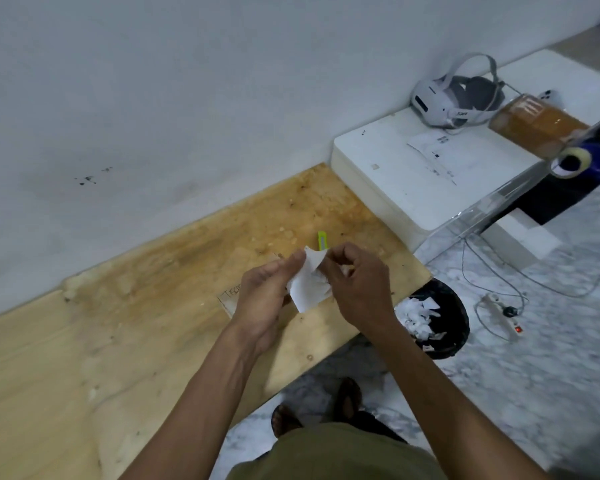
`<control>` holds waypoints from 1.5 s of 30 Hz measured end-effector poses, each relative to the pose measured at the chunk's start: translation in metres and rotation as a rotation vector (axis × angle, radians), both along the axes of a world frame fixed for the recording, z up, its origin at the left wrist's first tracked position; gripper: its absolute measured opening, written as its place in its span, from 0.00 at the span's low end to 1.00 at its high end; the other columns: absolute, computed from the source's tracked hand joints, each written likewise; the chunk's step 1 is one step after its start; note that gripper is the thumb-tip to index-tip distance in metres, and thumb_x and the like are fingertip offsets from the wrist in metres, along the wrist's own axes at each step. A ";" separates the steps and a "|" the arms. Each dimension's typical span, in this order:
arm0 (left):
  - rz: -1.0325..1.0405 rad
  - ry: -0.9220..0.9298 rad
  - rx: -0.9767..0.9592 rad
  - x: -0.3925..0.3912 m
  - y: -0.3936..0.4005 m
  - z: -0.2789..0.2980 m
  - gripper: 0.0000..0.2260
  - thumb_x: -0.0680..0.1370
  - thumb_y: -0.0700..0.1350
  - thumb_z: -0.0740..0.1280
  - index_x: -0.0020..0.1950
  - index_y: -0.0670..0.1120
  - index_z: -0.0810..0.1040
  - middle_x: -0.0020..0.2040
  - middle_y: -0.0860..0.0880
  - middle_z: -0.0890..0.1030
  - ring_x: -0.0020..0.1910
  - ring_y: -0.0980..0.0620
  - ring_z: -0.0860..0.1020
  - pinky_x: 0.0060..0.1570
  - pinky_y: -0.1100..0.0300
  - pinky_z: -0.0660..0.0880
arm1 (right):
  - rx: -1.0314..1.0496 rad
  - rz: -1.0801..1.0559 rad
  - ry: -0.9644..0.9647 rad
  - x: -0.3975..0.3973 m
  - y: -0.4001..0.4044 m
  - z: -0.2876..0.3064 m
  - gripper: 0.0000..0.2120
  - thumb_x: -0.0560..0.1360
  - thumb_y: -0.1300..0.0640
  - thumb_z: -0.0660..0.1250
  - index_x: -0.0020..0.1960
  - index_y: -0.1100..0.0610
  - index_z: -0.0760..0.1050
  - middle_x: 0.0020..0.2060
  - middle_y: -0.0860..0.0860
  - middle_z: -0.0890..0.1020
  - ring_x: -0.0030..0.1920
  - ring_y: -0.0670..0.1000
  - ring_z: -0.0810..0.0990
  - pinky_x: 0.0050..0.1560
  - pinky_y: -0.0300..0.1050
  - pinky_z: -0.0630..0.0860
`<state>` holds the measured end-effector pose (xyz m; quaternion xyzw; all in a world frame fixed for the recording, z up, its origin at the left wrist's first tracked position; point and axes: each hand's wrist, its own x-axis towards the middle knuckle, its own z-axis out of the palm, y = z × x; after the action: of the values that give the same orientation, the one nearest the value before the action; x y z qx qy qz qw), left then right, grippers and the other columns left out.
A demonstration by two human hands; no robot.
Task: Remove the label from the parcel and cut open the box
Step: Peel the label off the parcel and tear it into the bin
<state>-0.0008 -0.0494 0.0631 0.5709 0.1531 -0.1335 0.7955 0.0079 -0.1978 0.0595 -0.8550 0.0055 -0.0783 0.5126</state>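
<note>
I hold a white paper label (309,284) up above the wooden tabletop (118,323) with both hands. My left hand (264,299) grips its left edge, thumb on top. My right hand (357,285) pinches its right side with curled fingers. Below my hands lies a flat brown cardboard parcel (231,297) with handwriting on it, mostly hidden by my left hand. Just beyond the label, a yellow-green utility knife (322,240) rests on the table, its lower end hidden behind the paper.
A black bin (454,306) holding several white paper scraps stands on the marble floor by the table's right corner. On a white counter (395,174) lie a VR headset (454,95), a printed sheet (437,150), a brown tape-wrapped parcel (534,123) and a tape roll (570,162). A power strip (506,315) lies on the floor.
</note>
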 end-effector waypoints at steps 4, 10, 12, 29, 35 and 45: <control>-0.035 -0.097 0.087 0.002 -0.010 -0.001 0.13 0.73 0.42 0.75 0.53 0.36 0.83 0.48 0.39 0.86 0.46 0.44 0.85 0.45 0.55 0.80 | -0.080 0.025 -0.086 -0.005 -0.010 0.004 0.03 0.74 0.57 0.73 0.45 0.56 0.79 0.36 0.42 0.79 0.39 0.34 0.77 0.37 0.25 0.69; -0.054 -0.147 0.176 0.012 -0.025 -0.001 0.08 0.79 0.39 0.68 0.53 0.35 0.82 0.47 0.39 0.86 0.44 0.46 0.84 0.45 0.55 0.80 | 0.095 -0.072 0.019 -0.005 -0.028 0.009 0.20 0.71 0.51 0.75 0.61 0.49 0.74 0.42 0.45 0.82 0.44 0.44 0.82 0.41 0.42 0.80; -0.030 -0.128 0.118 0.014 -0.035 0.004 0.09 0.79 0.39 0.68 0.53 0.34 0.81 0.44 0.41 0.86 0.41 0.48 0.84 0.40 0.59 0.79 | 0.124 -0.129 0.089 -0.006 -0.038 0.009 0.23 0.69 0.47 0.76 0.61 0.49 0.74 0.46 0.45 0.81 0.46 0.44 0.82 0.42 0.41 0.80; -0.437 -0.466 0.645 0.052 -0.162 0.028 0.08 0.72 0.54 0.75 0.43 0.50 0.84 0.40 0.48 0.84 0.38 0.55 0.77 0.36 0.64 0.70 | -0.330 0.080 0.179 0.006 -0.190 0.040 0.10 0.80 0.48 0.62 0.48 0.55 0.74 0.39 0.48 0.76 0.43 0.51 0.76 0.40 0.45 0.69; -0.481 -0.560 0.875 0.063 -0.206 0.026 0.11 0.72 0.56 0.73 0.41 0.48 0.83 0.37 0.50 0.83 0.38 0.51 0.79 0.41 0.53 0.77 | -0.408 0.105 0.110 0.014 -0.239 0.031 0.06 0.79 0.52 0.64 0.48 0.55 0.74 0.46 0.46 0.71 0.44 0.49 0.72 0.44 0.49 0.74; -0.556 -0.747 1.170 0.072 -0.274 0.023 0.11 0.74 0.56 0.64 0.37 0.53 0.80 0.35 0.54 0.81 0.41 0.51 0.77 0.45 0.48 0.75 | -0.357 0.065 0.001 0.017 -0.300 0.021 0.11 0.79 0.45 0.62 0.49 0.51 0.77 0.43 0.45 0.79 0.44 0.47 0.75 0.42 0.47 0.73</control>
<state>0.0713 -0.3231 0.0862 0.9258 -0.2312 -0.0239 0.2981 0.0249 -0.4974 0.0807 -0.9321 -0.0359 -0.0610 0.3551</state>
